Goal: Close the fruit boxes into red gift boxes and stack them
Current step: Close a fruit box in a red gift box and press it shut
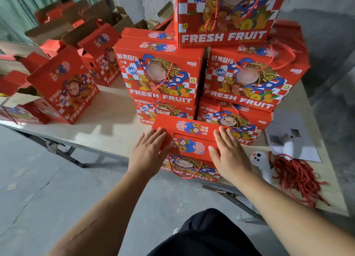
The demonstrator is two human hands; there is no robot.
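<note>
gift box [189, 138] is set at the table's [107, 129] near edge, long axis 9-to-3, printed face toward 6 | left hand [148, 150], right hand [229, 152] are pressed flat, fingers straight, on its lid ends | stacked boxes [159, 71] at 12 | bare tabletop at 9

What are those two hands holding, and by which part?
Nothing is gripped. The left hand and right hand lie flat with straight fingers, pressing down the top flaps of the red gift box at the table's near edge.
</note>
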